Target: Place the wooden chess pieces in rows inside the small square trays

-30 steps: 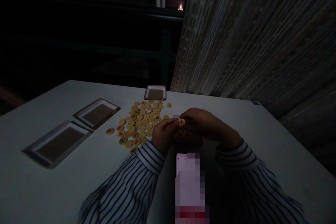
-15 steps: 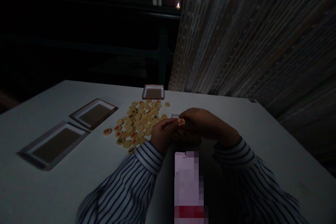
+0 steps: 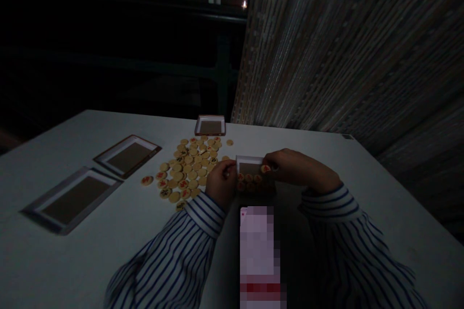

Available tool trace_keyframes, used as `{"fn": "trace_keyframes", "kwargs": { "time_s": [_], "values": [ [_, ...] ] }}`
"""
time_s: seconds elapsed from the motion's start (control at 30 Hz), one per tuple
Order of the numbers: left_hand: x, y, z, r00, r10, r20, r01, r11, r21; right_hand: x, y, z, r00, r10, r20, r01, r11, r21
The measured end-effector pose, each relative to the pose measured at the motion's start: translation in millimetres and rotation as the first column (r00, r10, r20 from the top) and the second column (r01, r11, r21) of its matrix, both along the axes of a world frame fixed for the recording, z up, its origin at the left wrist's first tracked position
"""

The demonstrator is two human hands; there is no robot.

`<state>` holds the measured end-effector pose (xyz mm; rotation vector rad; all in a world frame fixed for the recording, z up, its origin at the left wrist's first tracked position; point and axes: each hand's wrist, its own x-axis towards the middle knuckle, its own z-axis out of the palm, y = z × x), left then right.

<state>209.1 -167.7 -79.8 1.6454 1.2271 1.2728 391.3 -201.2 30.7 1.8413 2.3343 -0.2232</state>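
Between my hands stands a small box [image 3: 250, 160] with white inner walls; several round xiangqi pieces [image 3: 250, 186] with red characters lie in its near part. My right hand [image 3: 290, 166] pinches one red-marked xiangqi piece [image 3: 266, 169] over the box's right side. At the box's left edge is my left hand [image 3: 222, 181], its fingers curled in; whether they grip the box wall or anything small is hard to see. To the left of that hand spreads a loose heap of pale round xiangqi pieces [image 3: 194, 166], some face up with red or dark characters.
Two shallow box parts, a brown-edged one [image 3: 128, 156] and a pale-edged one [image 3: 74, 199], lie at left. Another tray [image 3: 210, 125] sits behind the heap. A lit phone [image 3: 257, 246], partly pixelated, lies nearest me. A string curtain [image 3: 290, 48] hangs behind the white table [image 3: 308, 251].
The red-marked piece was at my left fingertips between both hands; now my right hand holds it, further right. My hands have moved apart, and the box with its pieces shows more.
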Motion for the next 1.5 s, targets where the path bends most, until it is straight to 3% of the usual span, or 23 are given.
{"fn": "trace_keyframes", "kwargs": {
  "time_s": [0.17,0.43,0.8,1.5],
  "values": [
    [-3.1,-0.3,-1.6,0.978,-0.005,-0.207,0.025,0.995,0.093,3.3,4.2,-6.9,1.000,0.001,-0.009,-0.002,0.998,-0.066],
    [-3.1,-2.1,3.8,0.951,-0.038,-0.305,0.050,0.998,0.032,6.2,11.2,-22.0,0.999,0.019,0.027,-0.016,0.994,-0.112],
    [-3.6,-2.4,0.0,0.942,-0.054,-0.330,0.079,0.995,0.063,5.3,14.6,-27.5,0.999,0.018,0.048,-0.010,0.985,-0.170],
    [-5.5,0.8,-5.5,0.925,-0.060,-0.376,0.095,0.993,0.076,8.5,14.6,-27.4,1.000,0.010,0.024,-0.006,0.987,-0.158]
  ]
}}
